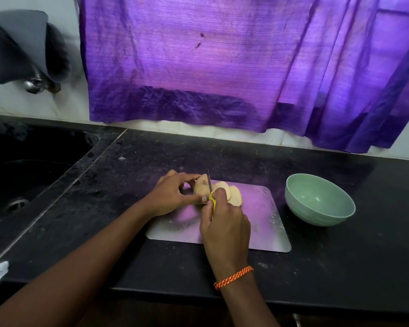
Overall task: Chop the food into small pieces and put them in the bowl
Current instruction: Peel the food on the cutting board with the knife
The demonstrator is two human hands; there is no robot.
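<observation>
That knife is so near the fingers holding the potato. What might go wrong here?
The knife blade sits close to the left hand gripping the potato, so a slip could nick a fingertip. The cut slices lean loosely and may topple. The bowl stands off the cutting board, so pieces might drop in transfer.

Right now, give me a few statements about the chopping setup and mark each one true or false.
1. The right hand grips a knife with a yellow handle. True.
2. The green bowl already holds chopped pieces. False: the bowl is empty.
3. The left hand steadies the potato on the cutting board. True.
4. The bowl sits to the left of the board, beside the sink. False: it stands to the right of the board on the counter.
5. A few slices lie to the right of the blade. True.
</observation>
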